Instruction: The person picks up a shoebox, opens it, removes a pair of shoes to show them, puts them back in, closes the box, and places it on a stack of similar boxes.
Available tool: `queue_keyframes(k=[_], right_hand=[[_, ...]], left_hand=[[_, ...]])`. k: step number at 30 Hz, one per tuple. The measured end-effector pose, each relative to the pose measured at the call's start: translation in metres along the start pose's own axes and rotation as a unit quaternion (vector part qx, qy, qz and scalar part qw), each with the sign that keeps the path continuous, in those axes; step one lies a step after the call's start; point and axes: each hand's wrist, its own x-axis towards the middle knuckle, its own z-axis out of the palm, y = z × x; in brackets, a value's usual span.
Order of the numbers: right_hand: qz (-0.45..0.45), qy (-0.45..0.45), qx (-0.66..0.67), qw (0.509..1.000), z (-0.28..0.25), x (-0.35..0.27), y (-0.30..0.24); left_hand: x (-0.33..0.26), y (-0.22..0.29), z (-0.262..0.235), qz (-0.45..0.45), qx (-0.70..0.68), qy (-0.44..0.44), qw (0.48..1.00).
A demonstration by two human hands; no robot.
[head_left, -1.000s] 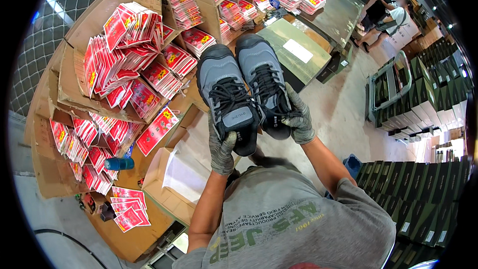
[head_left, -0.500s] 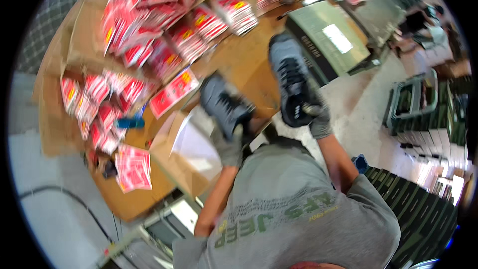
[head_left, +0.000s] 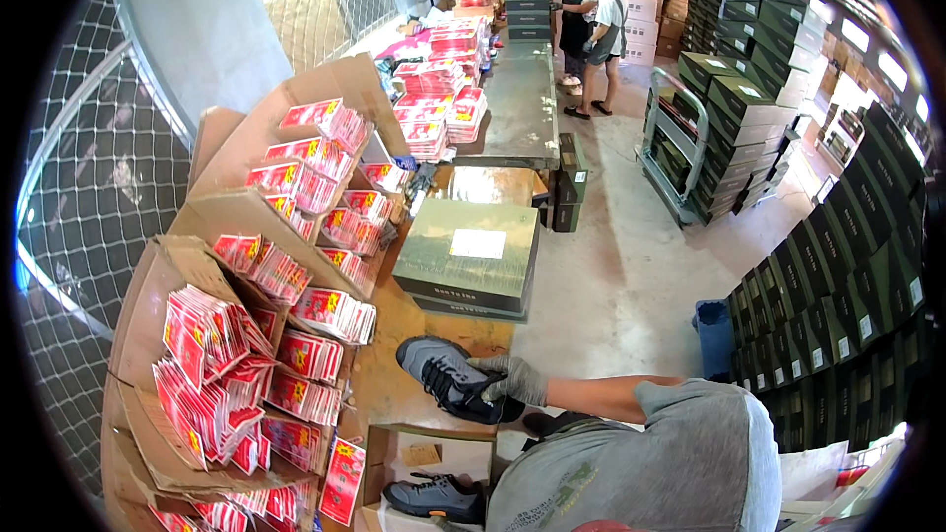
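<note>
My right hand point(head_left: 514, 378), in a grey work glove, grips a grey-and-black lace-up shoe point(head_left: 441, 372) by its heel and collar. It holds the shoe above the wooden table, toe pointing left. Below it, at the lower edge, stands an open shoebox point(head_left: 372, 478). A matching shoe point(head_left: 431, 498) lies inside it on its side of the box nearest me, partly cut off by my shirt. Only a sliver of grey glove shows of my left hand point(head_left: 451, 525), beside that shoe; its fingers are hidden.
Cardboard bins point(head_left: 236, 207) full of red-and-white packets point(head_left: 207, 365) line the left side. Closed green shoeboxes point(head_left: 468, 261) stand ahead on the table. Tall shoebox stacks point(head_left: 838, 305) rise at right, near a trolley point(head_left: 675, 143). Two people point(head_left: 596, 25) stand far off.
My view has swung up and round. One shoe, earlier in my left hand, now lies in the open box. My right hand still holds the other, now turned toe to the left.
</note>
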Motion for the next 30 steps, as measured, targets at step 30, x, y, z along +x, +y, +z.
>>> queue_keyframes(k=[30], right_hand=[[-0.189,-0.452,-0.785,0.379,0.23,0.133,0.141]], left_hand=[[-0.087,-0.066,-0.043,-0.056,-0.026,0.085,0.995]])
